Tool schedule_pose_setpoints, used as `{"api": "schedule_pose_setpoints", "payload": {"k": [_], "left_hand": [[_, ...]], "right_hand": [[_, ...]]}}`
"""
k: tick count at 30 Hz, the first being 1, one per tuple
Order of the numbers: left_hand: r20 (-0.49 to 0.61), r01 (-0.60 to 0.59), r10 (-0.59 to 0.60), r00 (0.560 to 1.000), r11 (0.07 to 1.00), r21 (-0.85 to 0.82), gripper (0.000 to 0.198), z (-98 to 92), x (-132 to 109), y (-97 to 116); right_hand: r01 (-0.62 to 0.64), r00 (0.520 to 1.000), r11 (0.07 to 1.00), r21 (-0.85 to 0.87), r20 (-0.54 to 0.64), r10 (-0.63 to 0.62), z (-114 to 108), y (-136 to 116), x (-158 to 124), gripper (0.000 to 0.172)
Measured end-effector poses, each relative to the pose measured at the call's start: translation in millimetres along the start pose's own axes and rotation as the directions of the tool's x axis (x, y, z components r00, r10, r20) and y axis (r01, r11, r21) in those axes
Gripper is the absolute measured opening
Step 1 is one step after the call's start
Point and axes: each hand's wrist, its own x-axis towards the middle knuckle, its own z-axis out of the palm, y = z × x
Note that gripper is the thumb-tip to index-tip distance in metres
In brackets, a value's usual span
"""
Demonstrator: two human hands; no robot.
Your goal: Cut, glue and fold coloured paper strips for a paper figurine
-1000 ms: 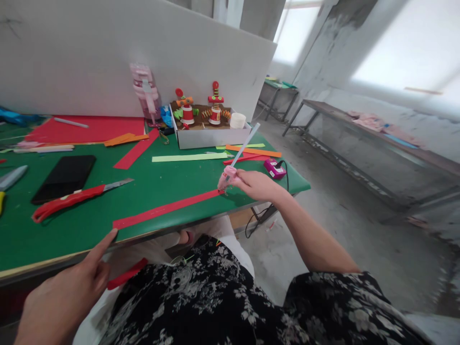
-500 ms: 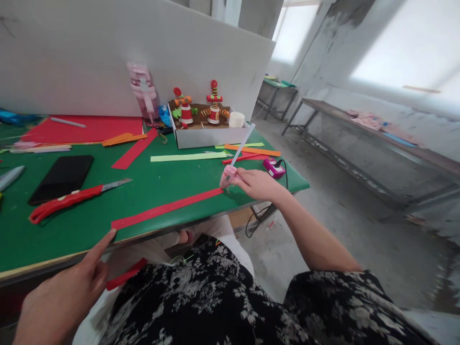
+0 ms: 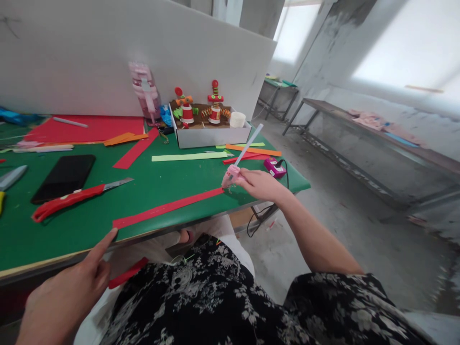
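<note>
A long red paper strip (image 3: 168, 207) lies along the front edge of the green table. My left hand (image 3: 74, 282) has its index finger stretched out, the tip at the strip's left end, and the other fingers curled loosely with nothing in them. At the strip's right end, my right hand (image 3: 258, 184) grips a small pink hot glue gun (image 3: 232, 175), its nozzle down at the paper. A whitish glue stick (image 3: 248, 145) pokes up from the back of the gun. The fingers around the handle are partly hidden.
A red-handled knife (image 3: 75, 197) and a black phone (image 3: 63, 177) lie to the left. Behind are paper strips (image 3: 187, 157) and a white box (image 3: 212, 137) with small paper figures. A purple power adapter (image 3: 275, 167) with a cable sits by the right edge.
The glue gun's stick leans slightly more to the right. Otherwise both hands keep their places at the strip's ends.
</note>
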Motion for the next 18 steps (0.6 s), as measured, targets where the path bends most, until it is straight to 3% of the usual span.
{"api": "schedule_pose_setpoints", "payload": {"k": [3,7,12,18], "left_hand": [[-0.017,0.018,-0.016,1.000,0.994,0.105,0.067,2.4,-0.7,0.1],[-0.017,0.032,-0.031,0.999,0.992,0.120,0.066,2.1,-2.0,3.2],[0.038,0.014,-0.019,0.999,0.992,0.125,0.067,-7.8,-3.2,9.6],[-0.014,0.038,-0.037,0.999,0.994,0.102,0.068,-8.9,-5.1,10.1]], "right_hand": [[0.009,0.999,0.999,0.032,-0.039,-0.008,-2.0,2.8,-3.0,0.033],[-0.003,0.997,0.992,0.128,-0.081,0.013,-4.6,1.8,-9.0,0.031],[-0.001,0.998,0.985,0.170,-0.058,0.011,3.1,-8.2,-9.6,0.030],[-0.049,0.999,0.989,0.137,-0.014,0.051,5.6,-12.0,-5.0,0.030]]}}
